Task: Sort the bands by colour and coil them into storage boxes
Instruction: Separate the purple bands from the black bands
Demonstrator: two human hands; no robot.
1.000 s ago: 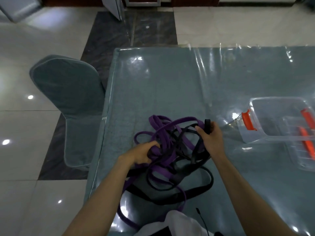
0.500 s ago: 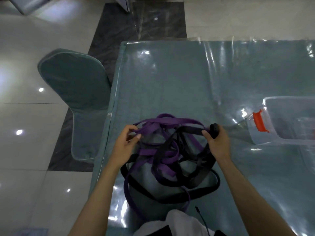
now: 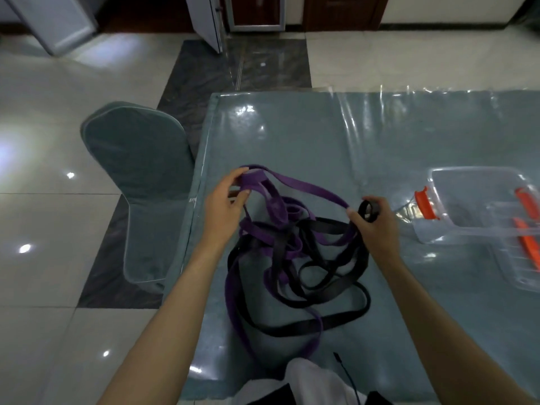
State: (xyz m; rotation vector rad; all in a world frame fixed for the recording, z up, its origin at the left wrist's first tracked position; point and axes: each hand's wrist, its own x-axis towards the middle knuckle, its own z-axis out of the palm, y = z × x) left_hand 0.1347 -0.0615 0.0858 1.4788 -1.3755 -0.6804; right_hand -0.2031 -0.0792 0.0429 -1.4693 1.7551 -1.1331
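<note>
A tangle of purple bands (image 3: 304,188) and black bands (image 3: 327,290) lies on the table in front of me. My left hand (image 3: 225,203) pinches a folded end of a purple band at the pile's upper left and lifts it. My right hand (image 3: 375,226) grips a small coiled end of a black band (image 3: 368,211) at the pile's right. A purple strand stretches between the two hands. A clear storage box (image 3: 455,226) with orange latches stands open to the right, with nothing in it that I can see.
A clear box lid (image 3: 520,258) with orange clips lies against the box at the right edge. The table (image 3: 306,135) has a grey cloth under clear plastic. A covered chair (image 3: 137,176) stands close to the table's left edge. A thin black cable (image 3: 346,372) hangs by my chest.
My left hand has left the middle of the pile, taken a purple band end and raised it up and to the left. The right hand keeps its black coil.
</note>
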